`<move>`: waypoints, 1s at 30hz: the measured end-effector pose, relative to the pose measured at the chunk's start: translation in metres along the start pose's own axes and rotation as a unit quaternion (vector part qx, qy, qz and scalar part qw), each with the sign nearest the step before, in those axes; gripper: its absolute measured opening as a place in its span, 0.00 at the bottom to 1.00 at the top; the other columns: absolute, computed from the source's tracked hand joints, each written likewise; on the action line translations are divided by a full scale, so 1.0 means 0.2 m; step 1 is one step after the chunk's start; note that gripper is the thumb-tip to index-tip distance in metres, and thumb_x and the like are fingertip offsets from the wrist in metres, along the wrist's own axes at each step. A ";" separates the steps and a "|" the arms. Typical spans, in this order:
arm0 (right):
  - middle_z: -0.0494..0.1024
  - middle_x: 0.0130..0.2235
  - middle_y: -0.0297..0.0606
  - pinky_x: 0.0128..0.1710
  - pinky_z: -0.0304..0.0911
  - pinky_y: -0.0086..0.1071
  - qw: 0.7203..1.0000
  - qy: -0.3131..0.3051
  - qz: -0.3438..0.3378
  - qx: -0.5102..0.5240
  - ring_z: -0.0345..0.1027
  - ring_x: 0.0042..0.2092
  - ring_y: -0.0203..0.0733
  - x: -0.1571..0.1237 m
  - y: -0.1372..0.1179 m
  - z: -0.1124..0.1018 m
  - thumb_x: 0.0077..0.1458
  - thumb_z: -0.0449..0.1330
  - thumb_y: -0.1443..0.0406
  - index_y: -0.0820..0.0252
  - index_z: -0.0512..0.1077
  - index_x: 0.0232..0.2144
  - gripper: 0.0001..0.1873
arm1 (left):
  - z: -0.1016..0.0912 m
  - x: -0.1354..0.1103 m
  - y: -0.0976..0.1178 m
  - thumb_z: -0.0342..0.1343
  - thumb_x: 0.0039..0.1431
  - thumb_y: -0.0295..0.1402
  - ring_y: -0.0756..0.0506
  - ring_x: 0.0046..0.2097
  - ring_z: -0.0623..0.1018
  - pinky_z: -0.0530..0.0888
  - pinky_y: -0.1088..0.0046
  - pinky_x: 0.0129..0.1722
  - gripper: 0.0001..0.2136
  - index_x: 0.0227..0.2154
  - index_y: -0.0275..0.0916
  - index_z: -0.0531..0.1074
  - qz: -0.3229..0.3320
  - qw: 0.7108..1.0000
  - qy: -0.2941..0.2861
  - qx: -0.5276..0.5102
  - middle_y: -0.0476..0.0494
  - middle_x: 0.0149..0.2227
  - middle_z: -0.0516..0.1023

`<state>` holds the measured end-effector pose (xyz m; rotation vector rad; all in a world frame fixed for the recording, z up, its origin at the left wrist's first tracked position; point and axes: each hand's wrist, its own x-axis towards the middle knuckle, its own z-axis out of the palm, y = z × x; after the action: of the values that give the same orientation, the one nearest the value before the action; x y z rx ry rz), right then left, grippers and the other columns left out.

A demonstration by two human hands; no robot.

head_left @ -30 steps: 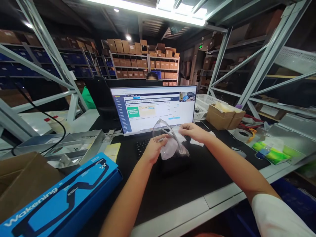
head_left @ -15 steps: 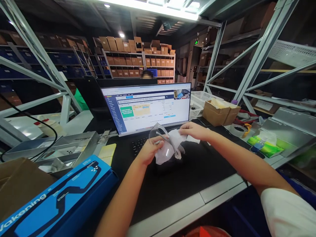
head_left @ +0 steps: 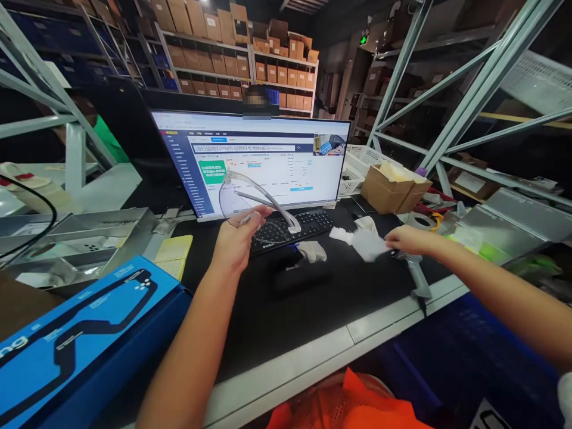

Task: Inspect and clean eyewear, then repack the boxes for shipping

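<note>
My left hand (head_left: 236,238) is closed on a pair of clear glasses (head_left: 250,199), lifted in front of the monitor (head_left: 250,158) above the keyboard (head_left: 290,226). My right hand (head_left: 409,239) is out to the right over the black mat (head_left: 313,298), pinching a white cloth (head_left: 369,244). A grey handheld scanner (head_left: 417,277) lies just under that hand. Another crumpled white cloth (head_left: 313,250) lies on the mat beside a black case (head_left: 295,277).
A blue product box (head_left: 84,333) sits at the near left, a metal tray (head_left: 75,238) behind it. Cardboard box (head_left: 393,187), white basket (head_left: 360,170) and tape roll (head_left: 422,221) stand right. A person sits behind the monitor. Orange fabric (head_left: 348,405) lies below the table edge.
My hands have parted: the left has lifted the glasses up and left toward the screen, the right has carried a white cloth away to the right near the scanner. The view tilted downward.
</note>
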<state>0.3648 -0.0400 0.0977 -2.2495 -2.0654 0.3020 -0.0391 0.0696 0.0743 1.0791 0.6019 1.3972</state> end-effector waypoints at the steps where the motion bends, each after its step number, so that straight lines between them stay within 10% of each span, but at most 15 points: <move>1: 0.79 0.35 0.40 0.37 0.67 0.34 1.000 -0.004 0.008 -0.008 0.72 0.35 0.40 -0.01 0.01 -0.01 0.63 0.60 0.59 0.62 0.77 0.33 0.12 | 0.01 -0.01 0.00 0.74 0.43 0.44 0.44 0.45 0.81 0.72 0.69 0.49 0.17 0.34 0.39 0.82 0.002 1.000 -0.001 0.002 0.43 0.37 0.84; 8: 0.76 0.25 0.35 0.29 0.53 0.31 0.990 0.082 -0.047 0.108 0.66 0.29 0.38 -0.04 -0.42 -0.07 0.60 0.52 0.57 0.59 0.74 0.24 0.19 | 0.13 -0.14 -0.07 0.70 0.51 0.45 0.47 0.41 0.79 0.74 0.73 0.46 0.15 0.36 0.40 0.81 0.021 0.998 -0.051 0.005 0.45 0.37 0.83; 15: 0.73 0.23 0.34 0.25 0.46 0.32 0.978 0.033 -0.117 0.171 0.61 0.27 0.37 -0.04 -0.86 0.01 0.56 0.58 0.57 0.59 0.70 0.20 0.17 | 0.24 -0.30 -0.07 0.63 0.59 0.47 0.43 0.44 0.80 0.75 0.68 0.48 0.16 0.40 0.39 0.79 0.046 0.994 -0.099 0.016 0.41 0.41 0.82; 24: 0.60 0.20 0.28 0.24 0.44 0.30 0.934 0.007 -0.158 0.322 0.52 0.24 0.33 0.03 -0.88 0.02 0.57 0.57 0.56 0.58 0.59 0.17 0.22 | 0.15 -0.24 0.01 0.65 0.59 0.40 0.44 0.43 0.80 0.75 0.67 0.47 0.12 0.42 0.41 0.76 0.109 0.988 -0.073 0.086 0.44 0.39 0.82; 30: 0.69 0.24 0.30 0.27 0.53 0.29 0.909 -0.028 -0.225 0.349 0.61 0.28 0.35 0.03 -0.86 0.05 0.62 0.55 0.56 0.59 0.66 0.23 0.19 | 0.11 -0.20 0.06 0.66 0.58 0.38 0.44 0.43 0.81 0.75 0.67 0.48 0.09 0.37 0.40 0.75 0.075 0.983 -0.119 0.118 0.43 0.38 0.82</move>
<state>0.1948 -0.0189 0.1192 -1.3302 -1.9795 0.8964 -0.0309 0.0237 0.0846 1.4834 0.5278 1.3212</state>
